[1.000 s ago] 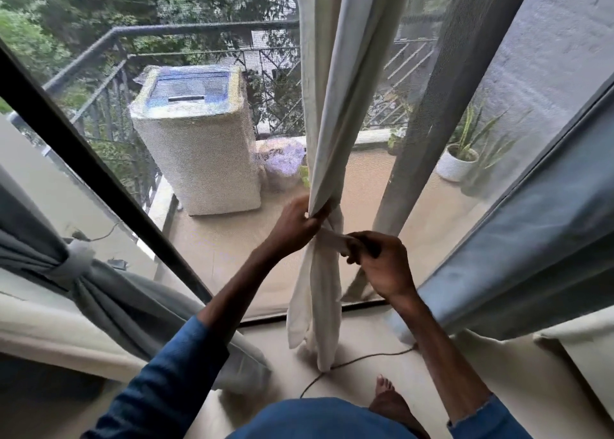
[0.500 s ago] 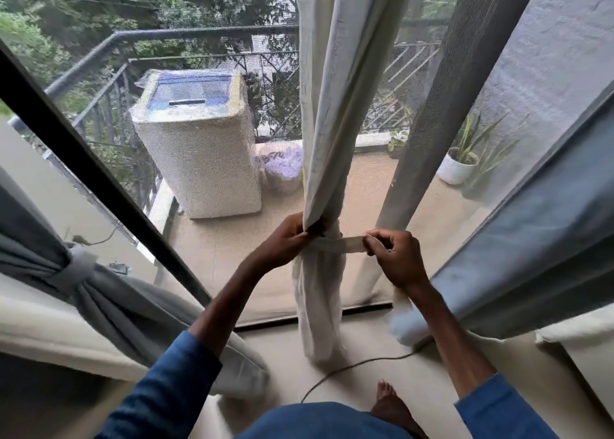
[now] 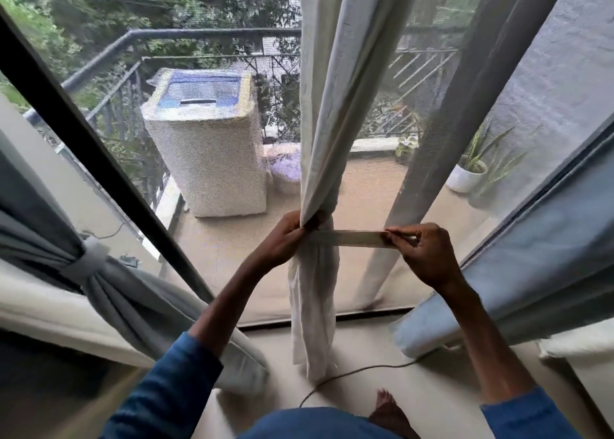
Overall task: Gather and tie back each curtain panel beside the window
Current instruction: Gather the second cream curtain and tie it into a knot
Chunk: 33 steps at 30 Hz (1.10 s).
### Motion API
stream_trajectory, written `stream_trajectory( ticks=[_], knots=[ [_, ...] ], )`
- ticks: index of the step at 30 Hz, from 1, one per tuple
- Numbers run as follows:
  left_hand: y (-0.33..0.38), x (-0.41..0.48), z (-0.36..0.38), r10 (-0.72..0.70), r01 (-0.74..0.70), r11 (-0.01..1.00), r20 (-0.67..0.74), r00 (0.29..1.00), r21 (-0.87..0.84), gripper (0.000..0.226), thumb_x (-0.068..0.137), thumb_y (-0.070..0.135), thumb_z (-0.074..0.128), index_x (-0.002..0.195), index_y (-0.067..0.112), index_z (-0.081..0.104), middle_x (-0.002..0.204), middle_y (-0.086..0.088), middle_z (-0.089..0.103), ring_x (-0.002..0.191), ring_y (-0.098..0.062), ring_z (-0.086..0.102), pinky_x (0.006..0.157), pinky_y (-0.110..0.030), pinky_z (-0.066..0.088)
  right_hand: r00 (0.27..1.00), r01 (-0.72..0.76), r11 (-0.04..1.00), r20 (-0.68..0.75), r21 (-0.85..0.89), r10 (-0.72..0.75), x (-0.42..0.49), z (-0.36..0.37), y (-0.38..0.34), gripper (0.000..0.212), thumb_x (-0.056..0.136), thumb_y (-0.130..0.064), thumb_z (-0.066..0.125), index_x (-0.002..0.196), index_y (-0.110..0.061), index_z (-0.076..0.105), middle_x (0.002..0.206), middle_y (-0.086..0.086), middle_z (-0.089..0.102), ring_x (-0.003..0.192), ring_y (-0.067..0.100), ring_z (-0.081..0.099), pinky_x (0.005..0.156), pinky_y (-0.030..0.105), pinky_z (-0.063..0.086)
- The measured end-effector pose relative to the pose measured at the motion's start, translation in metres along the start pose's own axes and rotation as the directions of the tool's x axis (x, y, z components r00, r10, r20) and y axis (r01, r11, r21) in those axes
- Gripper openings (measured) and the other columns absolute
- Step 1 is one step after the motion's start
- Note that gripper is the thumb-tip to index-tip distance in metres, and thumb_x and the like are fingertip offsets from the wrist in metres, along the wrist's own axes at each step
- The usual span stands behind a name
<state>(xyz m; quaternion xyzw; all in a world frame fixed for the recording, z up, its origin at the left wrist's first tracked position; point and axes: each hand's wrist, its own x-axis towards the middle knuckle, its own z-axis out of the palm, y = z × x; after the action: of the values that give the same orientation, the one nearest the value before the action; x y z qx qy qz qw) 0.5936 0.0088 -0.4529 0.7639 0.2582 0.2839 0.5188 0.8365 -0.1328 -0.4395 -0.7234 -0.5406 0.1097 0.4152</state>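
Clasped the gathered cream curtain panel at the window's middle with the left hand, fingers curled round the bunch. Pinched the tie-back strip with the right hand, thumb against fingertips, strip level and taut. Noted outside a white pot holding a spiky plant.
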Motion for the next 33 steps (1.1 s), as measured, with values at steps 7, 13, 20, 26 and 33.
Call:
stream_trajectory(
  ticks=[7, 13, 20, 26, 33],
  knots=[
    [-0.014, -0.007, 0.007, -0.043, 0.046, 0.998, 0.072, 0.996, -0.042, 0.031, 0.100, 0.024, 0.046, 0.094, -0.002, 0.062, 0.092, 0.004, 0.057, 0.089, -0.010, 0.051, 0.076, -0.035, 0.040, 0.995, -0.100, 0.995, -0.014, 0.015, 0.100, 0.008, 0.023, 0.009, 0.014, 0.087, -0.017, 0.079, 0.101, -0.013, 0.082, 0.098, -0.001, 0.079, 0.093, 0.006, 0.074, 0.088, 0.031, 0.060],
    [-0.005, -0.017, 0.036, -0.034, 0.044, 0.995, 0.120, 0.992, -0.087, 0.028, 0.102, 0.027, 0.049, 0.115, 0.005, 0.061, 0.114, -0.006, 0.062, 0.106, -0.018, 0.058, 0.093, -0.038, 0.047, 0.990, -0.120, 0.993, 0.080, 0.024, 0.118, 0.030, 0.053, -0.016, 0.012, 0.085, -0.010, 0.079, 0.096, -0.004, 0.081, 0.094, 0.005, 0.079, 0.083, -0.004, 0.067, 0.074, 0.008, 0.052],
    [0.005, -0.025, 0.020, -0.108, 0.111, 0.994, 0.161, 0.981, -0.012, 0.035, 0.102, 0.030, 0.053, 0.135, 0.018, 0.051, 0.134, -0.006, 0.053, 0.123, -0.012, 0.051, 0.110, -0.037, 0.043, 0.956, -0.104, 0.984, 0.288, 0.147, 0.058, 0.041, 0.062, -0.058, 0.051, 0.082, 0.012, 0.069, 0.057, -0.030, 0.054, 0.049, -0.021, 0.057, 0.054, -0.020, 0.054, 0.055, 0.002, 0.039],
    [0.012, -0.043, 0.029, -0.111, 0.131, 0.988, 0.200, 0.973, -0.085, 0.042, 0.104, 0.035, 0.044, 0.121, 0.002, 0.063, 0.119, -0.018, 0.067, 0.116, -0.035, 0.062, 0.104, -0.050, 0.049, 0.902, -0.031, 0.999, 0.431, 0.018, 0.020, 0.047, 0.075, -0.054, 0.017, 0.070, 0.004, 0.074, 0.070, -0.003, 0.058, 0.064, 0.005, 0.066, 0.059, 0.018, 0.063, 0.055, 0.035, 0.055],
    [0.003, -0.048, 0.034, -0.125, 0.121, 0.986, 0.025, 0.992, 0.112, 0.037, 0.097, 0.052, 0.053, 0.097, 0.018, 0.067, 0.099, 0.001, 0.071, 0.095, -0.018, 0.067, 0.085, -0.045, 0.054, 0.932, -0.221, 0.929, 0.346, 0.296, 0.111, 0.020, 0.066, -0.034, 0.024, 0.088, -0.007, 0.073, 0.112, -0.010, 0.068, 0.107, -0.002, 0.073, 0.095, 0.007, 0.068, 0.087, 0.034, 0.057]
  ],
)
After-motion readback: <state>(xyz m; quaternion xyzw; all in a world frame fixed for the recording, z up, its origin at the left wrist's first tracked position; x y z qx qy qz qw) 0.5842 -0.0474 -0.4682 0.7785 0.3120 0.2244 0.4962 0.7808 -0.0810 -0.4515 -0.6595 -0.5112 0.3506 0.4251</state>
